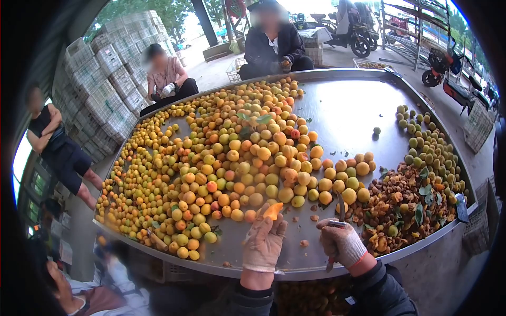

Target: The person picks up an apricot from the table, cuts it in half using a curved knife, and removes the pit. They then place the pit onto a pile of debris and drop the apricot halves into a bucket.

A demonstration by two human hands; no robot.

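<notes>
My left hand (263, 245), in a whitish work glove, is closed on an orange piece of apricot (273, 211) near the table's front edge. To its right, my right hand (342, 245), also gloved, grips a knife (341, 206) with its curved blade pointing up. Part of the knife's handle shows below the fist. Both hands are above the metal table (337, 105), apart from each other. A large heap of whole apricots (226, 163) in yellow, orange and green spreads beyond and left of my hands. Brownish fruit scraps (395, 205) lie piled to the right.
Greenish fruit (432, 147) lies along the table's right side. A raised metal rim (174, 258) borders the table. Across it sit two people (168, 79), and another person (52, 137) stands at left. Stacked crates (105, 79) rise behind; scooters (353, 31) are parked beyond.
</notes>
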